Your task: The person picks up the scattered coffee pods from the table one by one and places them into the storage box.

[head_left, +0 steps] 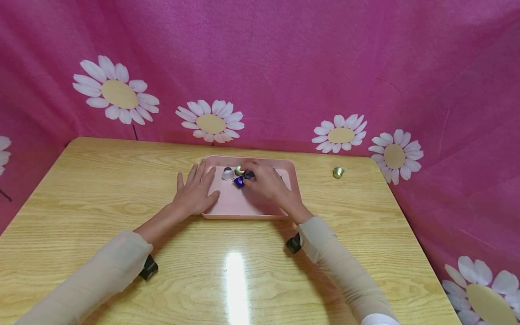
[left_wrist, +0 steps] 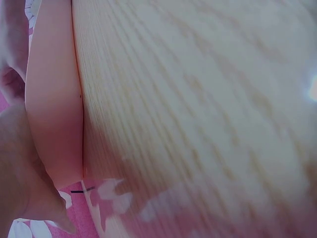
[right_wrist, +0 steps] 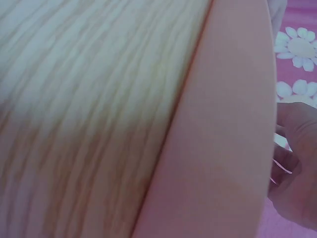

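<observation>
A shallow pink tray [head_left: 227, 205] lies on the table with several small shiny coffee capsules in it. My left hand [head_left: 195, 192] rests with spread, straight fingers over the tray's left rim. Inside the tray my right hand [head_left: 266, 180] reaches down from the right, its thumb and index finger closed about a dark capsule [head_left: 249, 174]. Right by the fingertips are a bright blue capsule [head_left: 239, 182] and a pale green one [head_left: 239, 170]. A capsule with a silvery round face [head_left: 228, 174] lies left of them. The right palm hides part of the tray. Both wrist views show mainly the tray's outer wall [left_wrist: 54, 94].
A gold-green capsule [head_left: 338, 172] stands alone on the wooden table [head_left: 183, 271], right of the tray. Behind the table's far edge hangs a pink curtain [head_left: 276, 76] with white daisies. A bright light reflection lies on the near tabletop.
</observation>
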`<action>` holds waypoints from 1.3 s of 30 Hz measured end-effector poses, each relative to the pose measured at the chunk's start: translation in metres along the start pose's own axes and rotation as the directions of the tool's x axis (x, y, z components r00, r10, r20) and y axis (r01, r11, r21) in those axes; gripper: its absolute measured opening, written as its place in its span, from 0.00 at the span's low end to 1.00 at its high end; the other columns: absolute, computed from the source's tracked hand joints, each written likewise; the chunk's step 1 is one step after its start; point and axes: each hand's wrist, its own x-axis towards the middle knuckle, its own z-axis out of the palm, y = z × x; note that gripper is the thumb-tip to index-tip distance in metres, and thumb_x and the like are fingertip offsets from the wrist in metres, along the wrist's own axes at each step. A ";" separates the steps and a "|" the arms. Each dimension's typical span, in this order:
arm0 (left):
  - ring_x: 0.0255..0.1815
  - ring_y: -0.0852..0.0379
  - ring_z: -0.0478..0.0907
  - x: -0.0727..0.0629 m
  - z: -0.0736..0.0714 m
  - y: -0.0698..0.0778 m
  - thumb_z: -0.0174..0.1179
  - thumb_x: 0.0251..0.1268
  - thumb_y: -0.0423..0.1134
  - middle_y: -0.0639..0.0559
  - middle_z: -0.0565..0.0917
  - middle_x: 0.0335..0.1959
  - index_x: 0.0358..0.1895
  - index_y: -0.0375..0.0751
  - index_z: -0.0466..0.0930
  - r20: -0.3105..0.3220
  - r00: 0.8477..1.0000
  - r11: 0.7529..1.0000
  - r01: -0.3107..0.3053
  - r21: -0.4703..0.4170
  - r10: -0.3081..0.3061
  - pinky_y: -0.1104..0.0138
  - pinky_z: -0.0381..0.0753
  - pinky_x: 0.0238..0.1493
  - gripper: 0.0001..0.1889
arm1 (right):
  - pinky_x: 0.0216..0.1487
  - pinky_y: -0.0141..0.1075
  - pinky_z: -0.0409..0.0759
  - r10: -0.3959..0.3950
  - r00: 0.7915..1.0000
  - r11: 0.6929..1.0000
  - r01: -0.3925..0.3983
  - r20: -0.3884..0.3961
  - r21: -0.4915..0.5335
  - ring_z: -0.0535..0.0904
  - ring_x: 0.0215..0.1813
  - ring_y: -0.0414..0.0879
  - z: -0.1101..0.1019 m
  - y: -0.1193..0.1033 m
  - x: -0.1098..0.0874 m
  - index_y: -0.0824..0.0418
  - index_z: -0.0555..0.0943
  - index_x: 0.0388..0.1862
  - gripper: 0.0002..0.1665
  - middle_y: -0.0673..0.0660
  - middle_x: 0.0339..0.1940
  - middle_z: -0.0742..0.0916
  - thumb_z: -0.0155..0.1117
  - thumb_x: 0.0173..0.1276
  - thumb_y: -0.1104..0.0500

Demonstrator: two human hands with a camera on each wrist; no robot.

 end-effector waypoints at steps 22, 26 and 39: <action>0.79 0.34 0.33 0.000 0.001 -0.001 0.52 0.72 0.52 0.38 0.35 0.81 0.80 0.39 0.48 0.007 1.000 1.000 0.002 -0.003 -0.002 0.33 0.26 0.68 0.40 | 0.57 0.49 0.76 0.090 0.987 0.992 -0.077 -0.130 0.099 0.77 0.58 0.57 -0.039 0.043 -0.031 0.64 0.77 0.63 0.27 0.64 0.58 0.81 0.69 0.65 0.64; 0.79 0.35 0.34 0.000 0.000 0.000 0.51 0.72 0.52 0.38 0.35 0.81 0.80 0.38 0.48 0.005 1.000 1.000 -0.006 -0.005 0.006 0.33 0.26 0.68 0.40 | 0.53 0.50 0.78 0.116 0.980 0.989 -0.099 -0.163 0.113 0.77 0.57 0.61 -0.047 0.055 -0.036 0.66 0.76 0.63 0.28 0.68 0.55 0.82 0.69 0.64 0.66; 0.79 0.34 0.34 -0.001 -0.001 0.000 0.51 0.72 0.52 0.38 0.35 0.81 0.80 0.37 0.48 0.007 1.000 1.000 -0.012 0.005 0.012 0.33 0.28 0.68 0.40 | 0.49 0.52 0.80 0.187 0.960 0.981 -0.170 -0.210 0.093 0.78 0.55 0.63 -0.060 0.092 -0.054 0.67 0.76 0.62 0.27 0.68 0.58 0.80 0.69 0.63 0.67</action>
